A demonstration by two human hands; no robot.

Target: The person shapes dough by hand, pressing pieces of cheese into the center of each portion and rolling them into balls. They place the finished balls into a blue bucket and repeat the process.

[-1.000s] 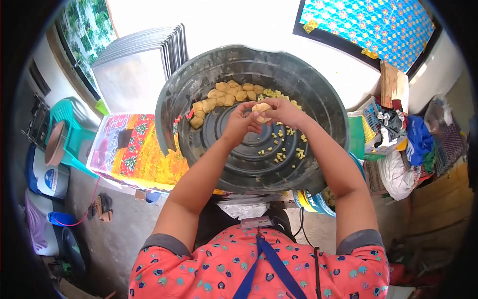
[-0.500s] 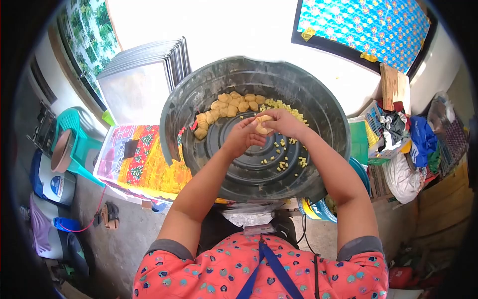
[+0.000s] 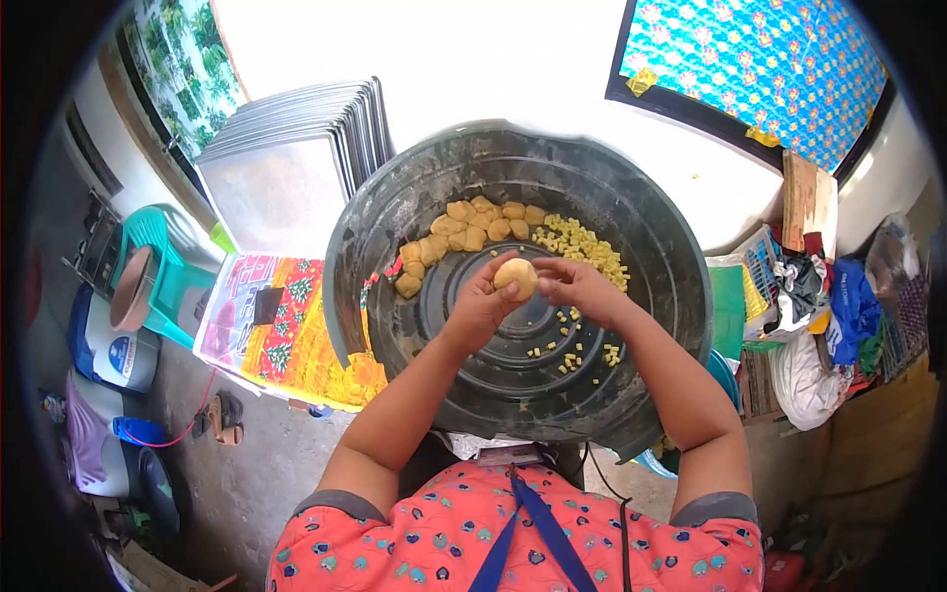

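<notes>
A smooth, round, tan dough ball (image 3: 515, 280) is held up over a big dark basin (image 3: 454, 370). My left hand (image 3: 480, 308) is closed around its left and lower side, the thumb across the front. From the right, my right hand (image 3: 582, 288) has bent fingertips against the ball's edge. Behind the hands, a row of dough pieces (image 3: 473, 225) curves along the basin's far left floor. Small pale yellow cubes (image 3: 584, 249) lie heaped to their right. Several loose cubes (image 3: 570, 340) are scattered below my right hand.
The basin stands on a colourfully covered table (image 3: 296, 326). A stack of metal trays (image 3: 281, 173) leans behind it on the left. A teal chair (image 3: 163, 266) is at far left. On the right are a blue bucket (image 3: 725, 380) and crates with cloths and bags (image 3: 804, 365).
The ball has turned in my hands and now shows a smooth round face. My right fingers have shifted from its top to its right side. The view has tilted slightly.
</notes>
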